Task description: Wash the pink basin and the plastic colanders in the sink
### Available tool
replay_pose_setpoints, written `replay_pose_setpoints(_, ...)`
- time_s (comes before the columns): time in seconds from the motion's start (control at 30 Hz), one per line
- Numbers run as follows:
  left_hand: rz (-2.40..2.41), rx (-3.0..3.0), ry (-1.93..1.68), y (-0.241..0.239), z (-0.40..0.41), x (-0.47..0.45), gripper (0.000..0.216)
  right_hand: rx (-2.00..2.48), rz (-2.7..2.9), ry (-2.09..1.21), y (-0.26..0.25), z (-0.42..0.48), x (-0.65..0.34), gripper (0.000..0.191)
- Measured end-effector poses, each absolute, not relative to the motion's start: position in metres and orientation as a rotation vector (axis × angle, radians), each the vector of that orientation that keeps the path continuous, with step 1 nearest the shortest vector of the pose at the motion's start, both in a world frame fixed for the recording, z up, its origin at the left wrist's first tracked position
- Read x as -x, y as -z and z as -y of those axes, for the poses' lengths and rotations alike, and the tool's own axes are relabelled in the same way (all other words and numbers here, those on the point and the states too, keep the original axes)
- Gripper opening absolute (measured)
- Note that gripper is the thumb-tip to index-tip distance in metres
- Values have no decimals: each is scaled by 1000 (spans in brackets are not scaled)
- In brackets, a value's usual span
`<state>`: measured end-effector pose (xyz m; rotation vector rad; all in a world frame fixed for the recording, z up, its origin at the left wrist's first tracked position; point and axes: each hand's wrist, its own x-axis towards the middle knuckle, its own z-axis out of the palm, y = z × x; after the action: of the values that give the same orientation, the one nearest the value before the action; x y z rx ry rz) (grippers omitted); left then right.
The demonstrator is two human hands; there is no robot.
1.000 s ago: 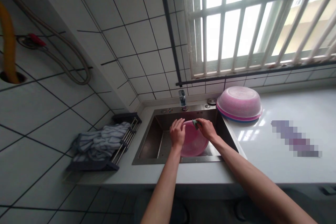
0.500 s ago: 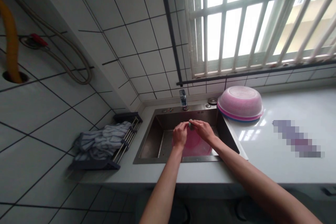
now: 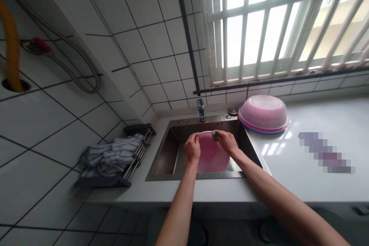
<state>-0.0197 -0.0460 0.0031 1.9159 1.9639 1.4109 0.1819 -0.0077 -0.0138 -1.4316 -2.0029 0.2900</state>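
Observation:
A pink plastic basin [image 3: 212, 157] is tilted up inside the steel sink [image 3: 170, 153]. My left hand [image 3: 192, 148] grips the basin's left rim with closed fingers. My right hand [image 3: 227, 141] is closed on a small grey-green sponge [image 3: 214, 135], which presses against the basin's upper rim. Both forearms reach in from the bottom of the view.
A short tap [image 3: 200, 108] stands behind the sink. Upside-down pink basins [image 3: 263, 114] are stacked on the white counter [image 3: 317, 123] to the right. A rack [image 3: 138, 150] with a striped cloth [image 3: 111, 157] sits left of the sink. Tiled walls and a barred window surround the spot.
The basin dropped flatter half a second ago with both hands meeting at its top, then tilted up again. My left hand went back to the left rim and the sponge moved right along the rim.

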Motion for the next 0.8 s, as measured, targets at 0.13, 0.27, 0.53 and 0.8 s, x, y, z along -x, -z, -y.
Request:
replay_pose_setpoints(0.13, -1840, -2108, -1265, -5, 48, 11, 21, 1318, 2096, -250, 14, 11, -173, 34)
replay_pose_setpoints(0.27, -1807, -2106, -1259, -5, 48, 11, 20, 1289, 2122, -259, 12, 10, -169, 35)
replay_pose_setpoints(0.53, -1883, -1928, -1424, -3, 46, 19, 21, 1361, 2025, -267, 12, 7, -179, 31)
replay_pose_setpoints(0.8, -1739, -2177, -1248, -5, 47, 6, 20, 1134, 2079, -229, 22, 8, -166, 36)
